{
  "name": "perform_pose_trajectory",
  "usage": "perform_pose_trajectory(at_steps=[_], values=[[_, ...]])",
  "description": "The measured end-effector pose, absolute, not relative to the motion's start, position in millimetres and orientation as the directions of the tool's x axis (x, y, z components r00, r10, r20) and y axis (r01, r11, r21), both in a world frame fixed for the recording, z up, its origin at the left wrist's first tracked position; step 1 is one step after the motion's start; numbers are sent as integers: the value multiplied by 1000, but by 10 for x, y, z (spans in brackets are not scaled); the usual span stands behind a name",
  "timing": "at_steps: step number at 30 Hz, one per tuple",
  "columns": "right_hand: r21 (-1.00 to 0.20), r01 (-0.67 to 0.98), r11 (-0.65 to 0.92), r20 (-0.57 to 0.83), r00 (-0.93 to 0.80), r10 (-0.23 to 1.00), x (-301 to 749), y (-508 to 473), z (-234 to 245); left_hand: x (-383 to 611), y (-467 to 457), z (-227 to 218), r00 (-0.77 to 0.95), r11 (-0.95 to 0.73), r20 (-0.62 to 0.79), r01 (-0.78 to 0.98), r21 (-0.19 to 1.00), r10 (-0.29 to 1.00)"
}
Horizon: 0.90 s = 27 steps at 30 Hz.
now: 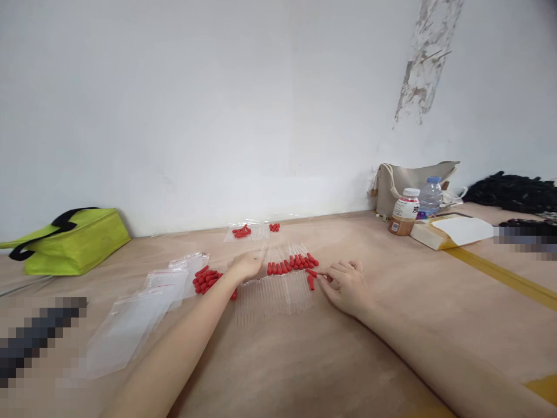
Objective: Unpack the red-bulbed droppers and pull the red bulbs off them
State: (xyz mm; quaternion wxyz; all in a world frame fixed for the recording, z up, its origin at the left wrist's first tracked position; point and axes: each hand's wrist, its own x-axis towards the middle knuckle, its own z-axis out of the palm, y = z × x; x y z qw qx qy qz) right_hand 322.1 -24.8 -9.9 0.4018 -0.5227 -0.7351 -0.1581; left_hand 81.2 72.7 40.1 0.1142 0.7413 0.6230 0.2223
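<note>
A row of clear glass droppers (pixel 274 293) with red rubber caps (pixel 292 264) lies on the brown table (pixel 304 360) between my hands. My left hand (pixel 247 265) rests at the row's left end, fingers curled loosely against the tubes. My right hand (pixel 346 284) sits at the right end, its fingertips pinched on a red-capped dropper (pixel 311 273). A loose heap of red caps (pixel 208 279) lies just left of my left forearm.
Several clear zip bags (pixel 130 325) lie at the left. A bag holding red caps (pixel 244 232) sits near the wall. A green tote (pixel 72 241) stands far left. A beige bag (pixel 404 183), two bottles (pixel 405 212) and a paper packet (pixel 452 232) are at the right.
</note>
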Motion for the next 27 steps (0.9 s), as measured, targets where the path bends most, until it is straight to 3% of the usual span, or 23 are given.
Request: perform_pose_trajectory(at_steps=[5, 9, 12, 17, 27], values=[[-222, 843, 491, 768, -159, 620, 3178, -258, -109, 617, 212, 398, 271, -387, 366, 874, 294, 890], [-207, 740, 640, 764, -287, 577, 3031, -393, -45, 450, -228, 213, 536, -692, 614, 722, 23, 580], [-119, 688, 716, 712, -444, 545, 2883, -515, -6, 419, -408, 101, 545, -770, 707, 638, -2, 450], [-14, 656, 755, 717, -519, 465, 2716, -529, -75, 500, -465, 60, 551, -824, 740, 567, 7, 385], [35, 645, 763, 716, -549, 432, 2698, -518, -103, 541, -482, 114, 644, -821, 688, 558, -123, 335]])
